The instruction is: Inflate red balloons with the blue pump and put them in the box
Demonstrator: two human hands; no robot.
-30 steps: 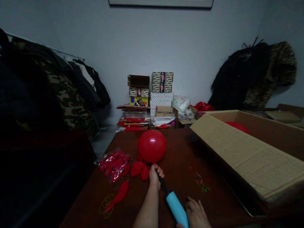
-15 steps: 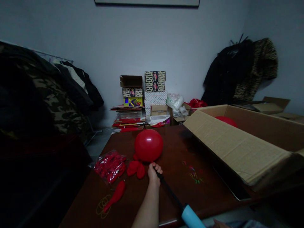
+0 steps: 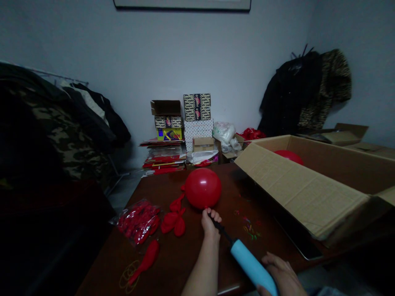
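Observation:
A round, inflated red balloon (image 3: 203, 189) sits at the end of a hand pump with a black shaft and a light blue barrel (image 3: 253, 265). My left hand (image 3: 211, 222) is closed around the pump's black nozzle end and the balloon's neck. At the lower end of the barrel, my right hand (image 3: 282, 273) grips the pump, its thumb on the near side and fingers on the far side; part of it is cut off by the frame. Uninflated red balloons (image 3: 174, 220) lie left of the inflated one, with another limp balloon (image 3: 148, 259) closer to me.
A clear bag of red balloons (image 3: 138, 222) and yellowish rubber bands (image 3: 127, 277) lie at the left of the table. Small coloured bands (image 3: 251, 230) are scattered at centre right. An open cardboard box (image 3: 304, 183) holds a red balloon; a dark flat device (image 3: 298, 236) lies beside it.
The blue barrel has slid up along the black shaft toward my left hand, and my right hand has come further into view with it. Balloon and left hand appear slightly further right.

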